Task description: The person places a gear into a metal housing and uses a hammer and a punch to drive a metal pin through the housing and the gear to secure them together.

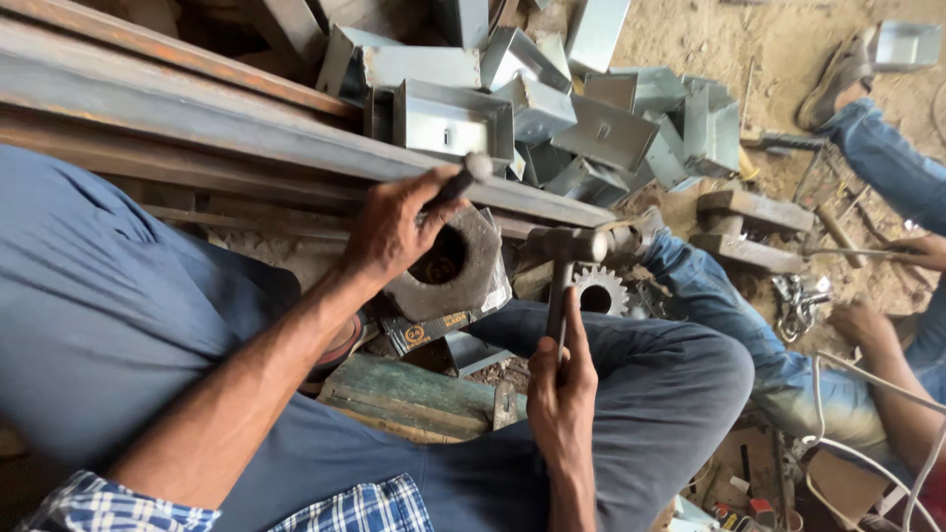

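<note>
A thin metal punch [459, 181] is gripped in the left hand [392, 229], with the fingers closed around it. It is held tilted, with its round top up, so it can be hit. Its lower tip is hidden behind the hand, over a thick metal block with a round hole [455, 264]. The block is set on the floor by the knees, so it is likely kept steady there.

A hammer [564, 258] is gripped in the right hand [561, 382], low on its handle. The hammer head is held up, just to the right of the punch. A toothed gear [599, 290] is seen beside it. Grey metal boxes [552, 108] are piled behind long steel bars [227, 123]. Another person's hand [859, 320] is seen at the right.
</note>
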